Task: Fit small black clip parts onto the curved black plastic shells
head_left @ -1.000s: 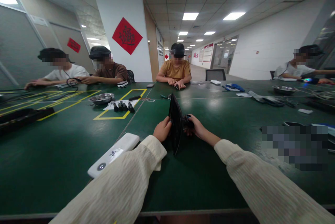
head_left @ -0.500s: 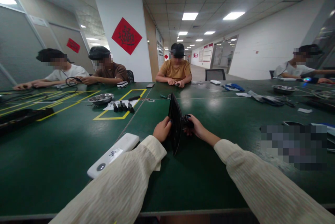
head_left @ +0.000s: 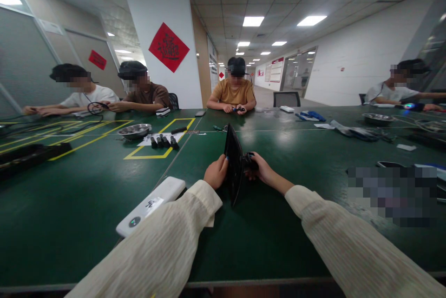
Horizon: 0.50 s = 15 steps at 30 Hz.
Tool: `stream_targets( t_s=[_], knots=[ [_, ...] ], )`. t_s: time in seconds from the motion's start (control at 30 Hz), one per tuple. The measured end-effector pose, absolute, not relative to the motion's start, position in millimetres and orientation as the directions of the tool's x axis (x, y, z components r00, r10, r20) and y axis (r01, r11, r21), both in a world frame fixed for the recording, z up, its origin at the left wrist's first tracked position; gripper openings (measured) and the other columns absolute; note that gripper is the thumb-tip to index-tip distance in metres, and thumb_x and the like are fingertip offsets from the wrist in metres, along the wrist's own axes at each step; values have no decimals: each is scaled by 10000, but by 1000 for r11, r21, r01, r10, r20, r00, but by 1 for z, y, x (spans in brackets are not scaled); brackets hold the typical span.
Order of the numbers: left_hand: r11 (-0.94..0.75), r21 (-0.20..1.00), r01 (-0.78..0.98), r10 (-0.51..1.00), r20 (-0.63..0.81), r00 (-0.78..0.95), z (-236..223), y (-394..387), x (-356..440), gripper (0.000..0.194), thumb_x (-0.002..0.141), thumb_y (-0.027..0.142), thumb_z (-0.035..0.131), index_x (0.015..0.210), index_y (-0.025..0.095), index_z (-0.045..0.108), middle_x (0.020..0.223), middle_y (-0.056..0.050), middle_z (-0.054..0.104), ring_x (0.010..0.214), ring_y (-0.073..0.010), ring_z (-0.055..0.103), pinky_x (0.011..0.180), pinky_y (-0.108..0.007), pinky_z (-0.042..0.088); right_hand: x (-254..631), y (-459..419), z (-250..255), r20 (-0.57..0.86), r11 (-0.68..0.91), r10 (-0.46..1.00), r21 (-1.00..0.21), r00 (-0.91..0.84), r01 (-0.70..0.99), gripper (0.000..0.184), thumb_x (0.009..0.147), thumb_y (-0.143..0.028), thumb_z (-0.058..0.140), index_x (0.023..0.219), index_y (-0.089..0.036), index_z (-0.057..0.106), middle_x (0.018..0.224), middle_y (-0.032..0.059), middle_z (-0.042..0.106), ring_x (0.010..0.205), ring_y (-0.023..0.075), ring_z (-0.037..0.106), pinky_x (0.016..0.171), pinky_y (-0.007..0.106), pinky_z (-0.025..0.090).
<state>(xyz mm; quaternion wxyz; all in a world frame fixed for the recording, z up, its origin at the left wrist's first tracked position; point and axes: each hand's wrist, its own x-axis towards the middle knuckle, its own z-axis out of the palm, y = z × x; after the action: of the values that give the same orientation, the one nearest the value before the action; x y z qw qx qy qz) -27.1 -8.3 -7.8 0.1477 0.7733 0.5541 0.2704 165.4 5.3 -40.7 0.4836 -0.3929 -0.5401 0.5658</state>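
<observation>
A thin, black, slightly curved panel stands nearly on edge in front of me, seen almost side-on. My left hand is closed on its left side, thumb toward the near face. On the panel's right side a dark fitting sticks out, and my right hand is wrapped round it. The right fingers are partly hidden behind that fitting. I cannot tell whether the panel's lower edge touches the table. Beside my left sleeve lies a white power bank with a label and a small round display.
On the green table, several black cylindrical parts sit on paper, near a metal bowl. A long black part lies far left. Blue-and-grey gloves and a second bowl are right. Co-workers sit around the table.
My hands and the panel stay practically still. The power bank's display now shows green. Across the table, a co-worker's hands have shifted slightly, and the leftmost person's hands have moved right.
</observation>
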Motion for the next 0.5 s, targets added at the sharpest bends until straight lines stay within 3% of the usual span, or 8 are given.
stream_targets(
  t_s=[0.5],
  knots=[
    [-348,538,768,936,249,249,-6,-9,-28,209,920,286,313,890,221,509,820,-39,650,787,-206,611,702,-293,405,165,2,-37,56,29,973,-992,-225,-124,234,822,-418,398,968,-236,400,540,-41,577,380,166,548,321,209,329]
  ],
)
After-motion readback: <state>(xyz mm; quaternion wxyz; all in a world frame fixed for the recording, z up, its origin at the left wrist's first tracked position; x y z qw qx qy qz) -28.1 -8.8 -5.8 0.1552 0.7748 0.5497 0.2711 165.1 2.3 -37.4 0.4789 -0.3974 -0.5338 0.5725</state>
